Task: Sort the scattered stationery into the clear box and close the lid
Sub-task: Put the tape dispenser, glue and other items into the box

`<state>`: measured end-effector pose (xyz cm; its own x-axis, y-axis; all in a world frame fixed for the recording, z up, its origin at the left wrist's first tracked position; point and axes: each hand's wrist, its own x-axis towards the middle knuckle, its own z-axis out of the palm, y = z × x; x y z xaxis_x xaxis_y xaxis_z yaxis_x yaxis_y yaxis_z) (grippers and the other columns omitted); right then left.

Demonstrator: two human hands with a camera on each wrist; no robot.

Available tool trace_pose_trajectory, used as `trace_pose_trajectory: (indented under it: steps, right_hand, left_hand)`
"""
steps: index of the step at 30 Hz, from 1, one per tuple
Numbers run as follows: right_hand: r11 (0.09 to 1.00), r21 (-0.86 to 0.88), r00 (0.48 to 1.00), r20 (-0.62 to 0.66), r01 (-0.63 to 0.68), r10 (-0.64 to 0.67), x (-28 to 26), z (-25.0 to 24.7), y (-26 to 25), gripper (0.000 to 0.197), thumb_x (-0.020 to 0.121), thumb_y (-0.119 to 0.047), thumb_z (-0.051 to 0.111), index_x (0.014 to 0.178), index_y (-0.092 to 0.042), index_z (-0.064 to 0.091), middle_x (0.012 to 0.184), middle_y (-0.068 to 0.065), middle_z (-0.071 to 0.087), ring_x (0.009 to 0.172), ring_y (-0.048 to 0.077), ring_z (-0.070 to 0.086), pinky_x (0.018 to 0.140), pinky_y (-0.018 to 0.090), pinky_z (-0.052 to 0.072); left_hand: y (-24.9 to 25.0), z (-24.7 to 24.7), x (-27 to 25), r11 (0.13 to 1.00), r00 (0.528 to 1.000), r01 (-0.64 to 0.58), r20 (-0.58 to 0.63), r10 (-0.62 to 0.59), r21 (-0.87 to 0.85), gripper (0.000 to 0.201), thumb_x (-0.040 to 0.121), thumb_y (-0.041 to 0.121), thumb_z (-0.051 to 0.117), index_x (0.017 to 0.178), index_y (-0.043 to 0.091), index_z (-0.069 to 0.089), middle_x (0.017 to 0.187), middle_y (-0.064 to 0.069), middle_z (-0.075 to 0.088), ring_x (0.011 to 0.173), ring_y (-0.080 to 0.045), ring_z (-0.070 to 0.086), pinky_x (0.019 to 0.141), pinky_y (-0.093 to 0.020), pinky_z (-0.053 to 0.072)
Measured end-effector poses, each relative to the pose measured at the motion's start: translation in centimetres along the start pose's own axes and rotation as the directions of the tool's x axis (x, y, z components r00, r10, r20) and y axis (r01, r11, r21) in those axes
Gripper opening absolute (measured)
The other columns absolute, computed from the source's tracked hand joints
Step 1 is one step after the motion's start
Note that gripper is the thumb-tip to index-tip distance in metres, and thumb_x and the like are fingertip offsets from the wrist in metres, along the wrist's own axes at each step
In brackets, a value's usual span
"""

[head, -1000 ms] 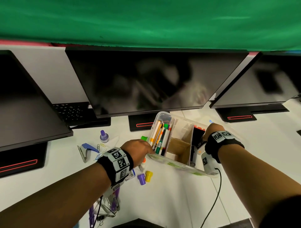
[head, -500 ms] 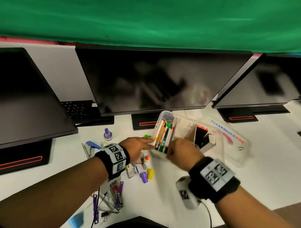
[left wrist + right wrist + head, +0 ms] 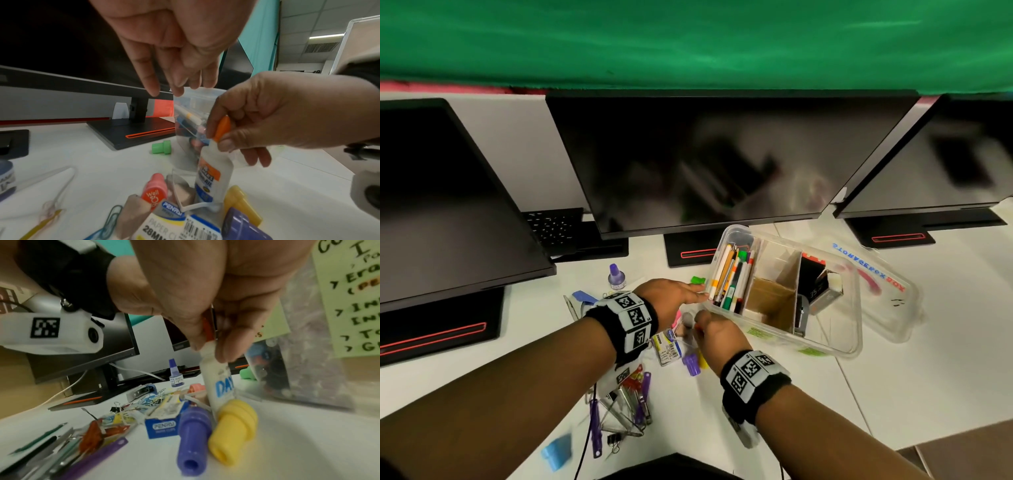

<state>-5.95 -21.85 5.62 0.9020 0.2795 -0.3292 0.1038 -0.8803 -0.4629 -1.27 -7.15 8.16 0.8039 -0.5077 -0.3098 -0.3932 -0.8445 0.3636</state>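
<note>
Pinching the orange cap of a white glue bottle (image 3: 213, 177), the right hand (image 3: 717, 334) holds it upright on the desk just beside the clear box (image 3: 787, 329). Left hand (image 3: 671, 298) is relaxed, fingers straight, touching the box's near-left corner. Purple stamp (image 3: 192, 434) and yellow stamp (image 3: 234, 426) lie right at the bottle's base.

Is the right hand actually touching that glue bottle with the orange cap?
Touching. In the left wrist view the right hand pinches the orange cap of the glue bottle between thumb and fingers.
</note>
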Motion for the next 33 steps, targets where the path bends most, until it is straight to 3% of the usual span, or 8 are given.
trace_pose_trajectory:
  steps: [5,7,10,13,17,20,25,33]
  right_hand:
    - [0.997,-0.012,0.991,-0.11,0.072,-0.073,-3.1,-1.6,0.3,0.02,0.095,-0.021,0.047,0.106,-0.011,0.06,0.102,0.01,0.065,0.092,0.025,0.061,0.075,0.022,0.04]
    - [0.988,0.059,0.959,-0.257,0.139,-0.12,-5.3,-4.0,0.6,0.014,0.091,-0.021,0.056,0.098,-0.012,0.065,0.092,0.006,0.068,0.081,0.019,0.063,0.067,0.018,0.041]
    - [0.964,0.221,0.88,-0.473,0.149,-0.028,-7.9,-8.8,2.2,0.009,0.082,-0.014,0.069,0.083,-0.022,0.068,0.072,-0.003,0.068,0.06,0.009,0.059,0.059,0.018,0.046]
    - [0.977,0.213,0.808,-0.578,0.013,0.116,-8.0,-12.3,5.4,0.011,0.08,-0.009,0.069,0.08,-0.02,0.067,0.062,0.0,0.064,0.057,0.013,0.059,0.056,0.022,0.045]
    - [0.938,-0.004,0.843,-0.44,-0.348,0.311,-5.1,-13.2,10.0,0.01,0.082,-0.011,0.06,0.087,-0.011,0.069,0.081,0.009,0.069,0.079,0.027,0.063,0.068,0.024,0.041]
    - [0.867,-0.075,0.831,-0.336,-0.493,0.443,-3.4,-11.7,12.3,0.02,0.085,-0.01,0.055,0.1,-0.006,0.068,0.101,0.015,0.07,0.097,0.032,0.064,0.08,0.03,0.048]
    - [0.814,-0.171,0.831,-0.17,-0.554,0.53,-2.6,-9.3,13.1,0.026,0.086,-0.013,0.055,0.109,-0.002,0.06,0.111,0.016,0.065,0.106,0.029,0.061,0.085,0.029,0.048]
    - [0.776,-0.129,0.783,-0.195,-0.617,0.59,-1.9,-10.1,12.7,0.026,0.087,-0.009,0.058,0.111,0.001,0.058,0.115,0.018,0.063,0.109,0.031,0.059,0.091,0.032,0.047]
  left_hand:
    - [0.2,-0.2,-0.1,0.999,1.0,0.007,0.03,-0.009,0.04,0.082,0.084,-0.007,0.055,0.143,0.041,0.026,0.154,0.019,0.022,0.143,-0.011,0.026,0.113,-0.028,0.03]
    - [0.2,-0.1,-0.2,0.999,0.999,0.019,0.026,-0.02,0.038,0.083,0.083,-0.007,0.055,0.143,0.042,0.025,0.154,0.019,0.021,0.143,-0.012,0.026,0.114,-0.029,0.031]
    - [0.3,0.2,-0.3,0.998,0.998,0.047,0.037,-0.048,0.034,0.08,0.086,-0.005,0.052,0.144,0.043,0.023,0.155,0.019,0.02,0.144,-0.014,0.026,0.115,-0.032,0.031]
    - [0.6,0.0,-0.4,0.998,0.998,0.039,0.036,-0.041,0.055,0.081,0.086,-0.007,0.05,0.144,0.042,0.022,0.155,0.019,0.018,0.143,-0.014,0.025,0.115,-0.031,0.031]
    - [1.0,-0.2,-0.4,0.996,0.999,0.036,0.014,-0.037,0.085,0.076,0.088,-0.004,0.049,0.145,0.04,0.023,0.155,0.017,0.02,0.143,-0.014,0.026,0.114,-0.031,0.031]
    - [1.4,-0.1,-0.5,0.989,1.0,0.022,0.019,-0.025,0.143,0.07,0.09,0.003,0.049,0.147,0.034,0.02,0.157,0.012,0.015,0.145,-0.014,0.018,0.117,-0.031,0.024]
    - [2.6,1.8,-1.1,0.977,0.999,-0.044,0.009,0.043,0.21,0.072,0.092,0.005,0.046,0.15,0.018,0.006,0.16,0.001,-0.002,0.148,-0.014,0.004,0.119,-0.025,0.01]
    - [2.8,2.4,-1.2,0.986,0.999,-0.036,-0.007,0.038,0.164,0.073,0.092,0.002,0.043,0.15,0.017,0.002,0.16,0.002,-0.004,0.148,-0.013,0.001,0.119,-0.024,0.007]
